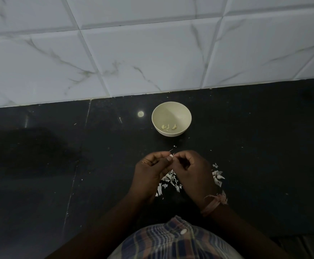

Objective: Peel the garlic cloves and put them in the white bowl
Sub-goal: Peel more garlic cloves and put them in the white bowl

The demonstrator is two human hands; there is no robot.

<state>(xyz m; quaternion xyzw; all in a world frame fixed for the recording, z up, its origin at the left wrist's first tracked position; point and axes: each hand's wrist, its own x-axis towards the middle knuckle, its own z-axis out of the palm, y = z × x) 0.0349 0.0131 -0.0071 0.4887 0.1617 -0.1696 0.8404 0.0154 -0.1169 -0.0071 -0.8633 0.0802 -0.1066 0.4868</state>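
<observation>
While the dark counter [40, 165] takes up most of the view, the white bowl [171, 109] sits near the wall with a few peeled cloves [168, 127] inside. Left hand [150, 171] and right hand [191, 171] both pinch one tiny garlic clove [170, 156] above the peel scraps [171, 181].

white bowl [171, 111], black counter [40, 165]

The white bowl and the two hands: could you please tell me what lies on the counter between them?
In the head view, only dark counter with a few tiny skin flecks lies between the white bowl and the hands; the main pile of garlic skins sits beneath them.
</observation>
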